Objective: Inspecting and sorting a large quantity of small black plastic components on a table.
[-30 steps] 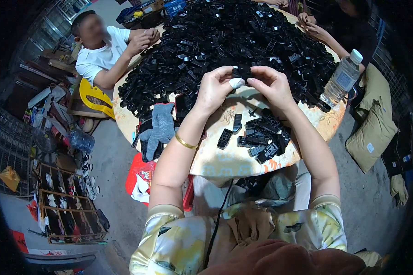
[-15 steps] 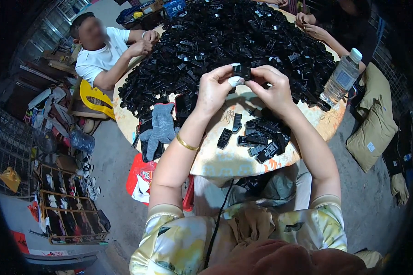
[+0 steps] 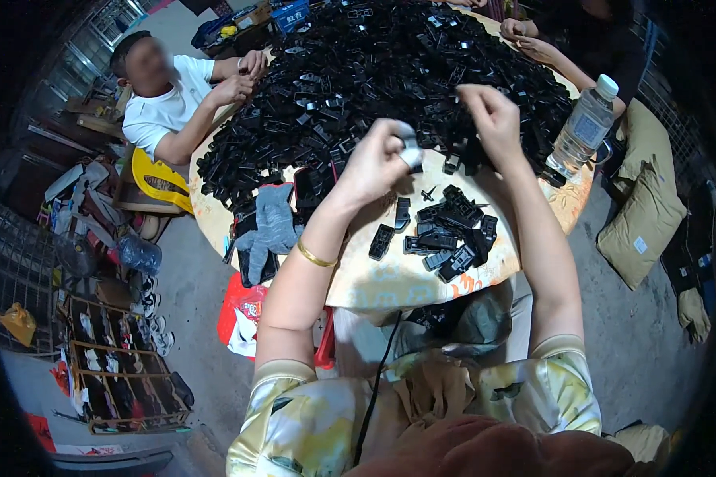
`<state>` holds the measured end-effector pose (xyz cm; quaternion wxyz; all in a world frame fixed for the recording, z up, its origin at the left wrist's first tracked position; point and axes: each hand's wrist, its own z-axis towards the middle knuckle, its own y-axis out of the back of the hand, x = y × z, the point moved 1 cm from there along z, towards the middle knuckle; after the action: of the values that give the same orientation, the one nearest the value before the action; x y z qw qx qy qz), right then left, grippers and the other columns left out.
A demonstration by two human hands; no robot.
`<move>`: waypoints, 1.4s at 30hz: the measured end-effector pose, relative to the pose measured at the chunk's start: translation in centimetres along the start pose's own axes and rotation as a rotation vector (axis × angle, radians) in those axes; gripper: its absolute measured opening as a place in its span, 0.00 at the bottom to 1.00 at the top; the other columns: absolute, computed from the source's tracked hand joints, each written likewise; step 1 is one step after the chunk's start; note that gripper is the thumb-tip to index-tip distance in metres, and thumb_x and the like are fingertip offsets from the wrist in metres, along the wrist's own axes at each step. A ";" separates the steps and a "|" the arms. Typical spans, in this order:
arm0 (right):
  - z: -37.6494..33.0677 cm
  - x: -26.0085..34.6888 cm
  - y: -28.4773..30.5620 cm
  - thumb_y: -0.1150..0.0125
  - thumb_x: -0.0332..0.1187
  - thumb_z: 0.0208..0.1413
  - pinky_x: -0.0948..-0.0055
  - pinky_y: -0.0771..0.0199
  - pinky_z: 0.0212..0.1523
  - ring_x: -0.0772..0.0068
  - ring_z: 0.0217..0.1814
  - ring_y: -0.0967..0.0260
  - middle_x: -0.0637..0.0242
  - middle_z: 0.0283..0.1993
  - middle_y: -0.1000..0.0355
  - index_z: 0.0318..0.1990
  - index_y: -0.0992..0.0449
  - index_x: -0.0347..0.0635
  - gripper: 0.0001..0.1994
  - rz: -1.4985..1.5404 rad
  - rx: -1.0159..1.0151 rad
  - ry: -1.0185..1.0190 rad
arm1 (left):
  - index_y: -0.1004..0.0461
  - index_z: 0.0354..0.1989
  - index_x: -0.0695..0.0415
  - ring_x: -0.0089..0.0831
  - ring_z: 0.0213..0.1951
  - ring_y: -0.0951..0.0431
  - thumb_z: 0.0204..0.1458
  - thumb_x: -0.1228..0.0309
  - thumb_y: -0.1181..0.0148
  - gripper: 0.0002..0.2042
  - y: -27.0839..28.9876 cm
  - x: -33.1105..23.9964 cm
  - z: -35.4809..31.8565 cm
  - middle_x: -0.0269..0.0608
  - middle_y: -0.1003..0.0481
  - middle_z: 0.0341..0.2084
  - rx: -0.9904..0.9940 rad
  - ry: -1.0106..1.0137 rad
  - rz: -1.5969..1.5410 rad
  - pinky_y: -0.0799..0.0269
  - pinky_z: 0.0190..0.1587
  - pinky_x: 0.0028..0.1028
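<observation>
My left hand (image 3: 374, 163) is curled at the near edge of a large heap of black plastic parts (image 3: 358, 71), with white wrapping on its fingertips. Its fingers are closed, and motion blur hides whether anything is between them. My right hand (image 3: 497, 127) hovers above the heap's near right side, thumb and fingers apart, with no part visible in it. One black part (image 3: 451, 164) lies at the heap's edge between my hands. Closer to me, a small group of black clip-like parts (image 3: 453, 230) rests on the patterned tablecloth (image 3: 398, 294).
A clear bottle (image 3: 585, 131) stands at the table's right. Left of my left forearm lies a grey glove (image 3: 272, 219). One person (image 3: 171, 103) sits at the left, and another person's hand (image 3: 537, 48) is at the far right. Khaki sacks (image 3: 644, 215) lie on the right.
My hands have separated. The black part they held together is no longer seen between them. My right hand has moved up and right over the heap; my left has drawn slightly nearer.
</observation>
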<state>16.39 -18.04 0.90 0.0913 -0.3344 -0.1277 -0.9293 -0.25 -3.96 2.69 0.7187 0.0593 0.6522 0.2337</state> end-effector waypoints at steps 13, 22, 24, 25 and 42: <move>-0.8 -3.4 -3.1 0.49 0.28 0.48 0.52 0.51 0.62 0.60 0.63 0.46 0.64 0.59 0.38 0.55 0.33 0.48 0.22 -0.653 0.490 0.180 | 0.28 0.43 0.60 0.44 0.36 0.26 0.40 0.73 0.37 0.18 -1.8 2.9 4.0 0.48 0.29 0.34 -0.206 -0.370 0.669 0.29 0.40 0.34; -0.9 -4.4 -3.0 0.46 0.30 0.49 0.50 0.46 0.56 0.63 0.53 0.38 0.66 0.46 0.32 0.48 0.28 0.46 0.16 -0.642 0.398 0.170 | 0.29 0.36 0.62 0.46 0.39 0.29 0.37 0.78 0.41 0.14 -4.3 2.9 6.5 0.48 0.29 0.32 -0.133 -0.468 0.794 0.32 0.44 0.37; -1.0 -4.9 -3.1 0.45 0.30 0.48 0.50 0.45 0.56 0.63 0.51 0.37 0.65 0.44 0.32 0.46 0.27 0.45 0.15 -0.655 0.368 0.172 | 0.29 0.36 0.62 0.46 0.36 0.28 0.36 0.77 0.40 0.14 -4.1 2.6 5.9 0.48 0.30 0.32 -0.205 -0.523 0.663 0.31 0.42 0.36; -1.1 -4.8 -3.3 0.43 0.29 0.46 0.50 0.45 0.56 0.62 0.50 0.36 0.65 0.42 0.31 0.44 0.27 0.45 0.14 -0.649 0.346 0.181 | 0.31 0.37 0.63 0.44 0.34 0.27 0.36 0.77 0.39 0.16 -3.8 2.1 5.3 0.48 0.30 0.32 -0.237 -0.486 0.588 0.30 0.39 0.34; -2.8 4.0 -3.6 0.34 0.25 0.43 0.82 0.33 0.33 0.79 0.35 0.33 0.68 0.36 0.31 0.41 0.24 0.38 0.15 0.099 0.467 -0.079 | 0.35 0.53 0.65 0.19 0.39 0.28 0.51 0.78 0.45 0.19 1.1 3.7 1.1 0.37 0.29 0.39 -0.121 -0.061 -0.416 0.30 0.42 0.19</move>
<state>10.77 -15.81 0.77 0.2068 -0.3460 -0.3261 -0.8551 0.71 -1.26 -0.07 0.7731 -0.1128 0.6131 0.1174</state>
